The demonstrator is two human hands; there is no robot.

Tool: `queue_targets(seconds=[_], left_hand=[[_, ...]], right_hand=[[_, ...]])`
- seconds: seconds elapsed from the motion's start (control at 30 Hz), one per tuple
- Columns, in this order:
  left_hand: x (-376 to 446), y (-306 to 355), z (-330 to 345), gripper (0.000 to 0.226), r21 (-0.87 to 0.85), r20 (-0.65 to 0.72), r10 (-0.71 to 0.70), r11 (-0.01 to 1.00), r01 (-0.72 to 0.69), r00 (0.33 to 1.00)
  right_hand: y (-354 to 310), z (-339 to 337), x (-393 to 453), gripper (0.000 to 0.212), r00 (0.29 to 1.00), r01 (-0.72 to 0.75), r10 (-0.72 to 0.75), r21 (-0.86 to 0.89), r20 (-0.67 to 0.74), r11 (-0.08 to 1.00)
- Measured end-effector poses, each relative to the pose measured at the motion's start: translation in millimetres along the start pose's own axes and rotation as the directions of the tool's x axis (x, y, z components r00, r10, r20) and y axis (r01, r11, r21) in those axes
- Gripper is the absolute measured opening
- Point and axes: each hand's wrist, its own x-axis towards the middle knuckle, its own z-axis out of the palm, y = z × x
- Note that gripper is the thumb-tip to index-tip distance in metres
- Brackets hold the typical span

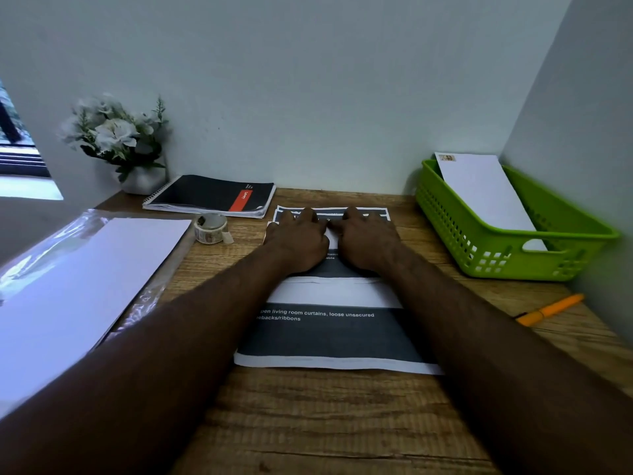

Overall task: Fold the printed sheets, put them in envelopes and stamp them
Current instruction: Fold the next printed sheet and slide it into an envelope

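Observation:
A printed sheet (337,334) with dark bands and white text lies flat on the wooden desk in front of me. My left hand (298,240) and my right hand (366,240) rest side by side on its far part, fingers pressing down on the paper near the top edge. A white strip (335,293) crosses the sheet just behind my wrists; whether it is a fold or a print gap I cannot tell. A roll of stamps (211,229) stands left of the sheet. A stamped white envelope (483,193) leans in the green basket (479,255) at the right.
A stack of white envelopes in clear wrap (78,286) lies at the left. A black spiral notebook (209,197) and a pot of white flowers (118,145) sit at the back left against the wall. An orange pen (549,309) lies at the right edge.

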Motion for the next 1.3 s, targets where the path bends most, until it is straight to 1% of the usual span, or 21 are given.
queue_targets(seconds=[0.13, 0.23, 0.3, 0.37, 0.47, 0.57, 0.6, 0.63, 0.67, 0.7, 0.73, 0.77, 0.8, 0.83, 0.87, 0.9, 1.07, 1.2, 1.3], left_hand=[[0, 1, 0, 0.042, 0.0, 0.001, -0.006, 1.0, 0.006, 1.0], [-1, 1, -1, 0.042, 0.005, 0.005, -0.013, 1.0, 0.013, 1.0], [-1, 1, -1, 0.042, 0.0, 0.018, -0.018, 1.0, 0.018, 1.0], [0, 0, -2, 0.042, -0.01, 0.023, -0.024, 1.0, 0.025, 0.999], [1, -1, -1, 0.043, -0.023, 0.021, -0.029, 0.999, 0.029, 0.999], [1, -1, 1, 0.047, -0.041, 0.032, -0.021, 0.999, 0.023, 0.999], [1, -1, 1, 0.048, -0.038, 0.031, -0.017, 0.999, 0.018, 0.999], [2, -1, 0, 0.048, -0.037, 0.031, -0.013, 0.999, 0.014, 0.999], [3, -1, -1, 0.047, -0.04, 0.035, -0.011, 0.999, 0.013, 0.999], [3, -1, -2, 0.047, -0.046, 0.037, -0.012, 0.999, 0.014, 0.999], [3, 0, -2, 0.046, -0.05, 0.036, -0.014, 0.999, 0.015, 0.999], [3, 1, -2, 0.046, -0.047, 0.029, -0.014, 0.999, 0.015, 0.999], [3, 2, -1, 0.046, -0.043, 0.023, -0.013, 0.999, 0.014, 1.0], [3, 2, -1, 0.047, -0.038, 0.022, -0.011, 0.999, 0.012, 1.0], [3, 3, 0, 0.047, -0.031, 0.022, -0.011, 0.999, 0.011, 1.0], [3, 3, 0, 0.047, -0.021, 0.023, -0.012, 1.0, 0.012, 1.0], [3, 7, -4, 0.046, 0.029, 0.042, -0.03, 0.999, 0.028, 0.999], [-2, 3, -8, 0.037, 0.109, -0.062, -0.07, 0.991, 0.076, 0.996], [-8, -5, -13, 0.035, 0.235, -0.13, -0.118, 0.961, 0.146, 0.984]], right_hand=[[-5, 1, -2, 0.047, 0.999, -0.031, 0.031, -0.023, -0.018, 0.999], [1, 4, -2, 0.041, 0.995, -0.098, 0.097, -0.035, -0.037, 0.995], [14, 4, -4, 0.036, 0.988, -0.137, 0.132, -0.068, -0.081, 0.988], [28, 0, -8, 0.03, 0.985, -0.133, 0.112, -0.158, -0.133, 0.978], [39, -1, -15, 0.023, 0.986, -0.117, 0.075, -0.297, -0.151, 0.948], [38, 0, -17, 0.029, 0.96, -0.254, 0.211, -0.249, -0.184, 0.935], [35, -2, -17, 0.031, 0.952, -0.275, 0.227, -0.245, -0.207, 0.93], [31, -4, -16, 0.032, 0.948, -0.264, 0.202, -0.252, -0.248, 0.931], [27, -4, -14, 0.033, 0.945, -0.221, 0.141, -0.258, -0.294, 0.94], [23, -3, -11, 0.034, 0.94, -0.156, 0.073, -0.231, -0.333, 0.96], [18, 1, -8, 0.035, 0.942, -0.077, 0.018, -0.165, -0.334, 0.983], [15, 8, -4, 0.035, 0.957, -0.01, -0.011, -0.07, -0.29, 0.997], [13, 14, 0, 0.034, 0.976, 0.023, -0.014, 0.036, -0.218, 0.999], [14, 19, 4, 0.034, 0.989, 0.029, -0.012, 0.116, -0.144, 0.993], [15, 23, 6, 0.035, 0.995, 0.031, -0.016, 0.153, -0.096, 0.988], [16, 24, 7, 0.036, 0.997, 0.03, -0.019, 0.161, -0.071, 0.986], [18, 25, 10, 0.042, 0.999, 0.037, -0.031, 0.139, -0.045, 0.99], [17, 24, 10, 0.041, 0.999, 0.026, -0.021, 0.149, -0.039, 0.988], [17, 23, 10, 0.044, 0.999, 0.02, -0.014, 0.157, -0.037, 0.987]])
